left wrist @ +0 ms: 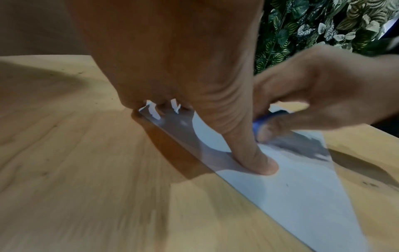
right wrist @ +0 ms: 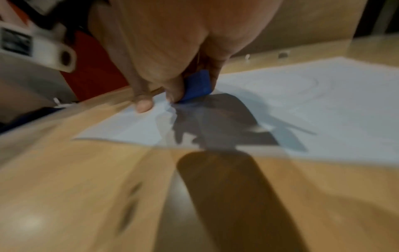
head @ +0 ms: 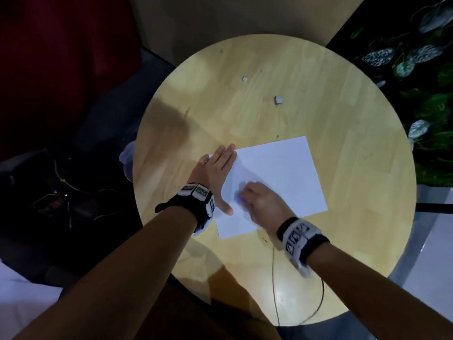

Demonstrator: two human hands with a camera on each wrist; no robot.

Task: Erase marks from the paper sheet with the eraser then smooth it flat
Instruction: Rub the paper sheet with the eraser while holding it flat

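Paper (head: pixel 274 177): on desk (head: pixel 269 99), thin, creases easily.
Left hand (head: pixel 215 168): flat, pinning paper's left edge.
Right hand (head: pixel 259 202): pinching eraser (right wrist: pixel 197 87), rubbing.
Marks: faint, apparently pencil.

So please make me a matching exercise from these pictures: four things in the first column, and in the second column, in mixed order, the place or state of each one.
Column 1
1. eraser
2. left hand
3. paper sheet
4. two small white scraps

Column 2
A. lies on the round wooden table, nearer the person
B. presses flat on the sheet's left edge
C. blue, pinched in the right hand against the sheet
D. lie on the bare wood beyond the sheet

Pairs: 1-C, 2-B, 3-A, 4-D
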